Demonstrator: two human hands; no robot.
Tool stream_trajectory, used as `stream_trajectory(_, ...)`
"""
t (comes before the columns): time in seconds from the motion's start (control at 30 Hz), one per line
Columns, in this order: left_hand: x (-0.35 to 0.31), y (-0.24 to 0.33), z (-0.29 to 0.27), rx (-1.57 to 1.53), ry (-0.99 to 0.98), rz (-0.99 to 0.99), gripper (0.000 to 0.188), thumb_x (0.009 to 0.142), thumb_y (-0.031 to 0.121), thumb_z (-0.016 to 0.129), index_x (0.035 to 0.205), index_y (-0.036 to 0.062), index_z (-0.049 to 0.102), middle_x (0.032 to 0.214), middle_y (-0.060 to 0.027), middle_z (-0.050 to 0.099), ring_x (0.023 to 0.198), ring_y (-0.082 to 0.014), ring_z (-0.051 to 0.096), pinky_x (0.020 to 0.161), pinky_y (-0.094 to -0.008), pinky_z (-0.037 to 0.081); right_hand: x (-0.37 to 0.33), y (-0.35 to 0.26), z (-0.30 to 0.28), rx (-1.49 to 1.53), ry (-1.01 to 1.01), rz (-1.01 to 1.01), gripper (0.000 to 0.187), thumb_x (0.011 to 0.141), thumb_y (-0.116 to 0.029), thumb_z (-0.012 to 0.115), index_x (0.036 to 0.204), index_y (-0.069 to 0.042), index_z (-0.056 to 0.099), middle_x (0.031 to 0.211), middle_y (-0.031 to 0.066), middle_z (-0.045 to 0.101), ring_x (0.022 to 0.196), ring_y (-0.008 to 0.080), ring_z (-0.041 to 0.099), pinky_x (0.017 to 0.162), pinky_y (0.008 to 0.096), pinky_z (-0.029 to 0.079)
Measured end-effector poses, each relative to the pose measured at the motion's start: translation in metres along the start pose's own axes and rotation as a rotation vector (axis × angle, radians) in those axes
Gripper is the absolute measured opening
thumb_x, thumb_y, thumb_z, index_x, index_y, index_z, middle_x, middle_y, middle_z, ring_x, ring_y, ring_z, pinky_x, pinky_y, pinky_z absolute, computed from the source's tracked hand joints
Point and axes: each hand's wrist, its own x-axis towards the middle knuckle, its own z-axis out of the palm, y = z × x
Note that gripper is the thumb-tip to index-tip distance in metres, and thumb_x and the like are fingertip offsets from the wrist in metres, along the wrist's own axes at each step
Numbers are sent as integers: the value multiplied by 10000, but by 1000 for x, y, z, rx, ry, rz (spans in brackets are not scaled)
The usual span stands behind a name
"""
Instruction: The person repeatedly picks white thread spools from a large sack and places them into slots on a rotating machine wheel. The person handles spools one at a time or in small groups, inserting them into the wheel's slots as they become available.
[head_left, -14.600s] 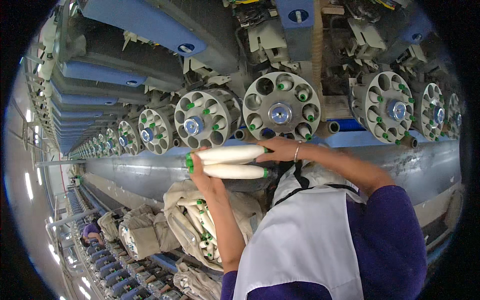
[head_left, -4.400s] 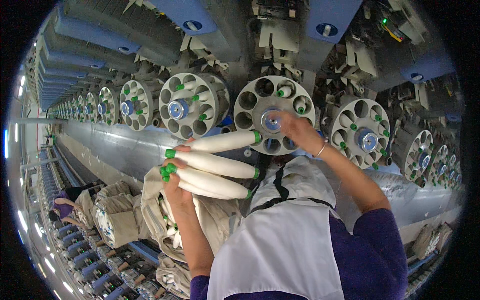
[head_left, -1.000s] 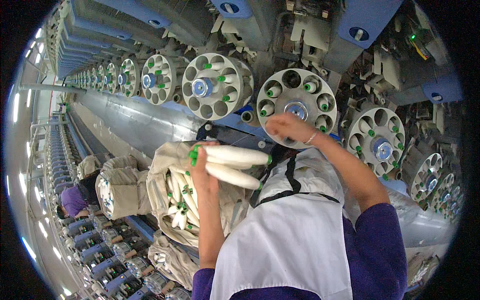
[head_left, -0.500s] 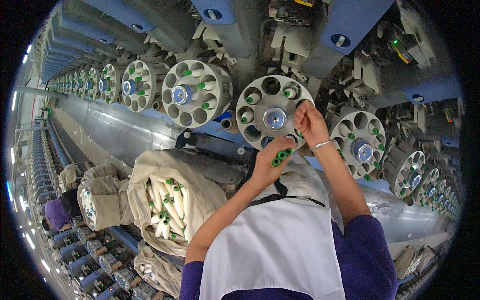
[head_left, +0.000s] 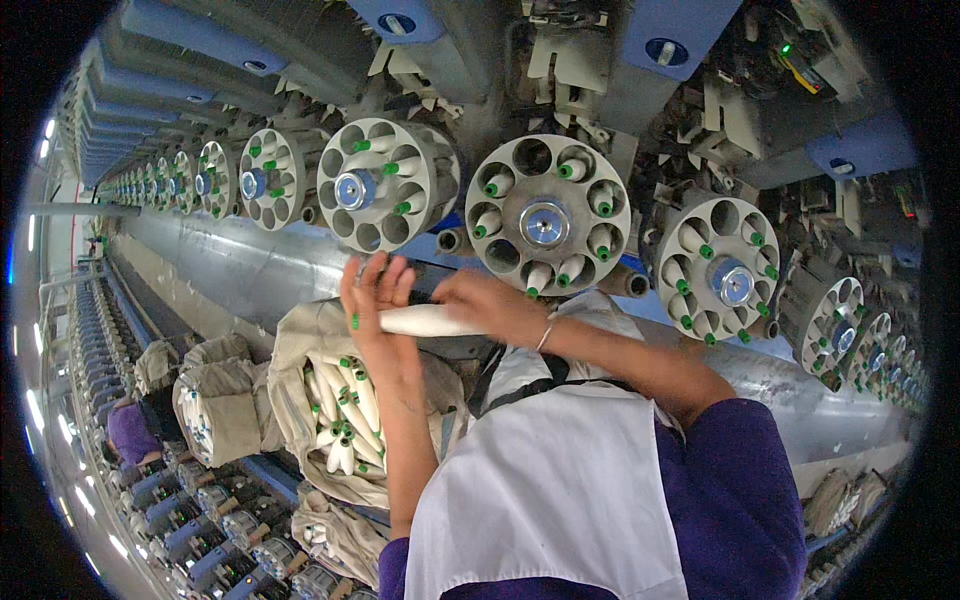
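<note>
Machinery [head_left: 545, 190], white bobbin [head_left: 425, 320] between left hand [head_left: 378, 300], fingers spread, and right hand [head_left: 497, 307], grip unclear

A pale round magazine [head_left: 545, 191] carries white, green-tipped bobbins [head_left: 538, 276] in holes ringed around its blue-and-silver hub [head_left: 546, 223]. Below it to the left, an open beige sack [head_left: 293, 345] holds a loose heap of similar bobbins [head_left: 357, 415], lying at mixed angles.

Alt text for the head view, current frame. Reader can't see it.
A person's bare left hand and right hand meet at a slim white yarn bobbin with a green tip. To its upper right, a round light-grey drum has several green-tipped bobbins in its holes. At lower left, an open beige cloth sack holds more.
</note>
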Motion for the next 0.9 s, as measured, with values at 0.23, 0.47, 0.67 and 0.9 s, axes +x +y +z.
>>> stream_trajectory(0.23,13,32,-82,-309,315,17,454,979,281,532,1368,70,430,1272,-142,480,1214,-275,493,1000,-388,494,-20,24,-9,-95,-265,234,261,901,-295,590,956,-40,580,830,122,637,837,296,643,732,379,490)
stream_trajectory(0.47,10,8,-116,-513,525,-69,329,968,221,557,1245,49,519,1169,-143,519,1037,-302,587,933,-440,536,-22,44,-89,194,336,207,248,999,-222,493,826,-53,546,745,-17,530,705,90,521,616,237,429)
stream_trajectory(0.67,9,-12,-83,-395,439,-132,362,935,271,616,1213,65,509,1066,-132,565,1006,-279,583,979,-474,492,-5,26,-101,1077,545,250,277,1017,-282,471,852,-68,532,764,-5,530,633,108,500,525,208,385)
stream_trajectory(0.9,9,-62,-2,-86,115,-94,346,925,254,638,1174,44,519,1013,-83,592,940,-210,561,916,-355,452,15,5,-120,338,298,97,209,967,-205,547,836,-44,576,761,34,569,659,139,543,587,231,437)
